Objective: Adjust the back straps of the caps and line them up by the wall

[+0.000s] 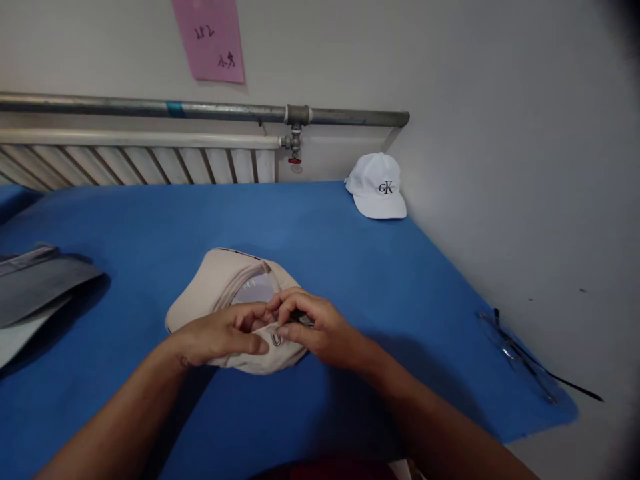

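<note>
On table (pixel 200 213): beige cap (pixel 236 288) gripped by both hands.
Cap sits mid-table, inside showing, brim toward table's left. Left hand (pixel 220 330) grasps cap's near side, thumb outside, fingers partly inside; right hand (pixel 317 323) pinches same side next to it, thumb by "U" mark. White cap (pixel 379 183), "CK" logo, at table's far right corner; glasses (pixel 530 360) at table's right edge; grey fabric piece (pixel 47 283) at table's left, partly out of view; radiator (pixel 220 165) behind table's far edge.
</note>
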Demonstrator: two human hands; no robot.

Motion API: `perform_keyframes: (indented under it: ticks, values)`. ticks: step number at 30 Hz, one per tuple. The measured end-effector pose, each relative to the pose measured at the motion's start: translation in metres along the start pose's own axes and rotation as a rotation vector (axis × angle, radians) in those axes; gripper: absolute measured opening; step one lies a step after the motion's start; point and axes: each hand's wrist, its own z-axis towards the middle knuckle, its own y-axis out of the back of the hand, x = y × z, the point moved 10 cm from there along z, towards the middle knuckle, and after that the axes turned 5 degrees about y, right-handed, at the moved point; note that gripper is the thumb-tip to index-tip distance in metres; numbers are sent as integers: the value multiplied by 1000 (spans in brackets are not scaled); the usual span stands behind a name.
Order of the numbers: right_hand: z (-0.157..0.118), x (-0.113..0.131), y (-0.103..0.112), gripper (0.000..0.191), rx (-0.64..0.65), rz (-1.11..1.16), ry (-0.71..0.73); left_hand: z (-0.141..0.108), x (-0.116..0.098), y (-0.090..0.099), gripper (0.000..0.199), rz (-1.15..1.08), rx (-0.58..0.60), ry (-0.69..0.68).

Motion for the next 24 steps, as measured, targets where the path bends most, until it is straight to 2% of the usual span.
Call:
perform_keyframes:
  ticks: [2,7,12,16,24]
  values:
    - [0,-6,0,11,-5,84,-56,3,1,-3,27,-5,9,-25]
    - [1,-14,0,9,-8,142,-80,3,13,5,16,11,-81,67]
    - [1,-9,-3,7,23,138,-5,-2,11,20,22,-235,-192,-3]
    - [2,-8,0,6,-22,120,20,-8,10,32,33,-352,-301,-76]
    - [3,-6,-4,4,27,70,65,-7,17,32,36,-526,-327,-85]
